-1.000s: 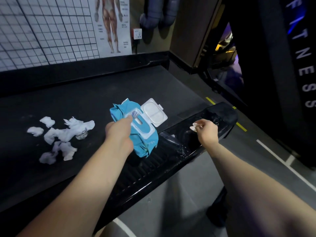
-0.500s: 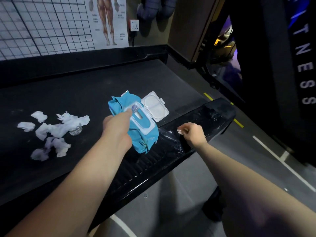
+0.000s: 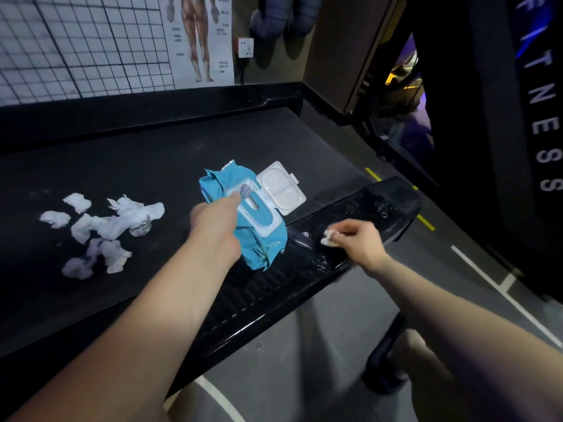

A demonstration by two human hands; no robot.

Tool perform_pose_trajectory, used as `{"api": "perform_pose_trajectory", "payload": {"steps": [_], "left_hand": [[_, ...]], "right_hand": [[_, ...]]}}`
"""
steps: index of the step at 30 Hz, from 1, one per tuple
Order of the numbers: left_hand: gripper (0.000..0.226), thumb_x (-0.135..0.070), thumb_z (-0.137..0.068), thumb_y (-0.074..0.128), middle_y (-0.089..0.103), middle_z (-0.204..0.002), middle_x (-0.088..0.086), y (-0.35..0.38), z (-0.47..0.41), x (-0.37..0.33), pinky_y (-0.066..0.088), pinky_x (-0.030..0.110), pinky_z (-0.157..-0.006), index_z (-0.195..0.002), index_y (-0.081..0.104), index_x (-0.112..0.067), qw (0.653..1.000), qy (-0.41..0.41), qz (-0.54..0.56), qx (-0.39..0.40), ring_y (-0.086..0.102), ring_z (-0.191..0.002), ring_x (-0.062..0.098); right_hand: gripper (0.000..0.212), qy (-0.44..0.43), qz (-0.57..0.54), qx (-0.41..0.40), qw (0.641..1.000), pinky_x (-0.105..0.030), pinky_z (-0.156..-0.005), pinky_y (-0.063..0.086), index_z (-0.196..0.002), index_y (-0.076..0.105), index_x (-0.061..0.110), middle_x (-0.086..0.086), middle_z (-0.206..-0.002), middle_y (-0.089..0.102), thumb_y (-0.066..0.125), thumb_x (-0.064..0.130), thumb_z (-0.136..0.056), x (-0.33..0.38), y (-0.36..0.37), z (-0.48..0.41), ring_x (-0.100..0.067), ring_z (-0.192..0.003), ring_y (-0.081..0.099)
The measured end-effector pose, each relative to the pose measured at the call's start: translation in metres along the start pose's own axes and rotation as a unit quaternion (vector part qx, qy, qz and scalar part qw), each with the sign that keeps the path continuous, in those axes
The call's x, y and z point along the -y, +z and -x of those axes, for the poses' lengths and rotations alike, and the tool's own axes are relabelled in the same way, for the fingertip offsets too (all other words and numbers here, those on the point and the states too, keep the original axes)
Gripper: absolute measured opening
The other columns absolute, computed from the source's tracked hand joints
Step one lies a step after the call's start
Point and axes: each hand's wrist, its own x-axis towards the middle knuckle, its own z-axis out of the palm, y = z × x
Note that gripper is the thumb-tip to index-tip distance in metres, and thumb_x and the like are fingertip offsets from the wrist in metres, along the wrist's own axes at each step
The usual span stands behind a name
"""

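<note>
My left hand (image 3: 214, 225) grips a blue pack of wet wipes (image 3: 262, 243) above the treadmill; the pack's white flip lid (image 3: 281, 193) stands open. My right hand (image 3: 358, 243) pinches a small crumpled white wipe (image 3: 327, 240) and presses it on the glossy black side rail (image 3: 359, 217) of the treadmill, just right of the pack. The rail is wet and streaked around the wipe.
Several used white wipes (image 3: 103, 231) lie crumpled on the dark treadmill belt (image 3: 137, 166) at the left. A grid chart and an anatomy poster (image 3: 198, 38) hang on the wall behind. Grey floor with white and yellow lines lies to the right, beside a dark panel (image 3: 542, 117) reading FITNESS.
My right hand slid the wipe leftward along the rail toward the pack, then slightly back to the right. My left hand kept hold of the pack.
</note>
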Motion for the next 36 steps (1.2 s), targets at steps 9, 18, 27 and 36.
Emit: {"api": "perform_pose_trajectory", "payload": {"steps": [9, 18, 27, 36], "left_hand": [[0.028, -0.017, -0.093, 0.082, 0.08, -0.101, 0.009, -0.001, -0.007, -0.003, 0.065, 0.047, -0.074, -0.119, 0.072, -0.012, 1.0, -0.003, 0.007, 0.0, 0.079, -0.084, 0.028], [0.024, -0.016, -0.093, 0.081, 0.079, -0.101, 0.009, -0.003, -0.008, -0.006, 0.062, 0.041, -0.065, -0.114, 0.072, -0.011, 1.0, 0.004, 0.012, 0.003, 0.078, -0.082, 0.027], [0.024, -0.015, -0.094, 0.08, 0.08, -0.098, 0.007, -0.006, -0.004, -0.007, 0.065, 0.046, -0.073, -0.117, 0.073, -0.011, 0.999, 0.002, 0.033, 0.009, 0.079, -0.082, 0.027], [0.01, -0.015, -0.097, 0.077, 0.079, -0.096, 0.008, -0.005, -0.016, -0.006, 0.062, 0.042, -0.063, -0.104, 0.07, -0.014, 1.0, 0.008, 0.027, -0.009, 0.079, -0.079, 0.026]], "right_hand": [[0.009, -0.024, 0.075, -0.066, 0.995, 0.001, -0.064, 0.04, -0.095, 0.078, 0.011, 0.004, -0.086, 0.073, 0.071, 0.015, -0.093, 0.021, 0.054, -0.04, 0.006, -0.077, 0.067], [0.012, -0.128, 0.298, 0.073, 0.943, -0.035, -0.078, 0.053, -0.088, 0.078, 0.013, -0.004, -0.093, 0.067, 0.066, 0.01, -0.086, 0.02, 0.059, -0.044, -0.024, -0.087, 0.066], [0.005, -0.054, 0.309, 0.256, 0.914, -0.019, -0.075, 0.054, -0.076, 0.078, 0.023, 0.011, -0.076, 0.076, 0.074, 0.02, -0.076, 0.04, 0.02, -0.026, 0.0, -0.074, 0.068], [0.006, -0.082, 0.159, -0.018, 0.984, -0.011, -0.069, 0.043, -0.09, 0.075, 0.013, 0.001, -0.086, 0.074, 0.069, 0.011, -0.09, 0.038, 0.048, -0.044, -0.01, -0.079, 0.065]]}}
